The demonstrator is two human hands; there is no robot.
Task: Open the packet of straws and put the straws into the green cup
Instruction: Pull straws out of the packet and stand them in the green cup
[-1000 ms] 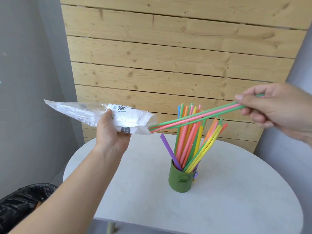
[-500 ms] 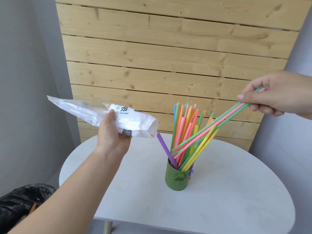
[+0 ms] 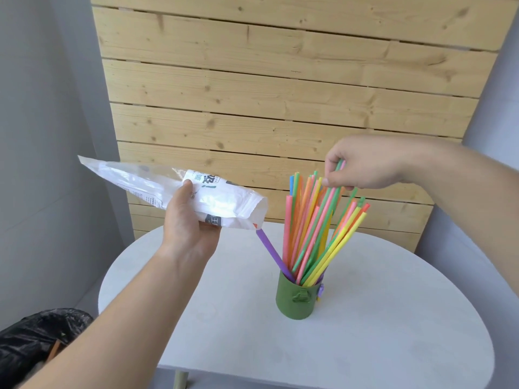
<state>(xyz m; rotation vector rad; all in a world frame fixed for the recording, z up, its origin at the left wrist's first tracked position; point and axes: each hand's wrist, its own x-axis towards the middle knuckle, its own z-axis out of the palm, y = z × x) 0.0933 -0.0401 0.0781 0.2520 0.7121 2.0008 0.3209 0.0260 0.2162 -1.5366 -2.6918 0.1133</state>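
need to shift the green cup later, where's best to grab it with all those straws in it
Grip the green cup around its bare lower wall, coming in level from the side. The straws fan out above the rim and block any approach from above, and the purple straw leans out left, so the right or near side looks clearer.

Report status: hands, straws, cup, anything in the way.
Left hand holds the packet. Right hand pinches straws, lower ends in the green cup. Nothing in the way.
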